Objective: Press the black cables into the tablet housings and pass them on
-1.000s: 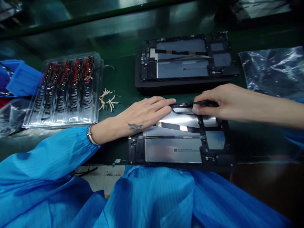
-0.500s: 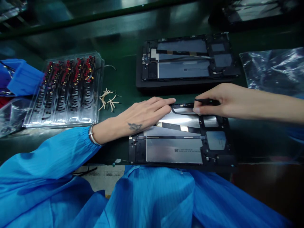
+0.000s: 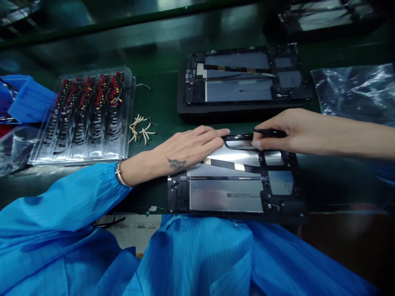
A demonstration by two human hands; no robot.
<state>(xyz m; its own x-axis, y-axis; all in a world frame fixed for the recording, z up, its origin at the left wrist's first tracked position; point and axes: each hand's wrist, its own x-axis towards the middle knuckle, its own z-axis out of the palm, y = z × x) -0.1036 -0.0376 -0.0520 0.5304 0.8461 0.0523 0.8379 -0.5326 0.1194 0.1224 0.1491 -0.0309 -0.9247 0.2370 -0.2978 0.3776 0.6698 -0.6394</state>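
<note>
An opened tablet (image 3: 226, 196) lies in front of me with its silver battery and dark frame showing. Across its left part rests my left hand (image 3: 194, 150), palm down with fingers stretched out. The index fingertip reaches the tablet's far edge, beside a thin black cable (image 3: 234, 146) that curves inside the frame. My right hand (image 3: 277, 131) is closed in a pinch around dark tweezers (image 3: 269, 132) over the same far edge, right of the left fingertips. The tweezers' tips are hidden by the fingers.
A second opened tablet (image 3: 240, 88) lies on a black block behind. To the left are a clear tray (image 3: 80, 154) of small red-and-black parts, a blue bin (image 3: 32, 100) and pale strips (image 3: 140, 129). A clear plastic bag (image 3: 354, 88) lies at right.
Both hands have hardly moved, with only a very slight shift to the right. The tablet and the tweezers look the same.
</note>
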